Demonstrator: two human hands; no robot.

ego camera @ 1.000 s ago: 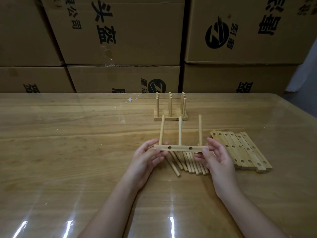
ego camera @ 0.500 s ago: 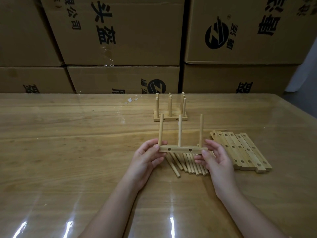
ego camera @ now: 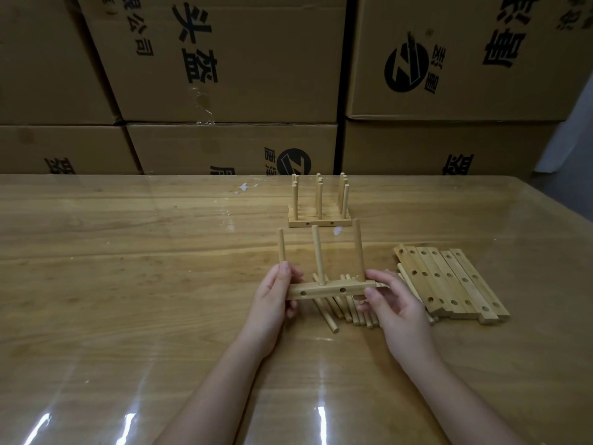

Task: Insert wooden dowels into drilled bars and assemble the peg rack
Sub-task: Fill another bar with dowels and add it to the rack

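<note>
Left hand point(ego camera: 272, 297) & right hand point(ego camera: 394, 309) each pinch one end of the bar point(ego camera: 330, 290), held just over the loose dowels point(ego camera: 346, 311) on the table point(ego camera: 128, 252), prob. so its 3 pegs point(ego camera: 317, 255) point up & the side holes face the person. Spare bars point(ego camera: 449, 284) lie on the right, a done rack point(ego camera: 317, 216) farther back. Fingers hide the bar's ends; can't tell how deep the pegs sit.

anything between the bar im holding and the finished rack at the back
Nothing visible does. Only bare table lies between the pegged bar, held by the left hand and right hand, and the rack; loose dowels lie beneath it.
</note>
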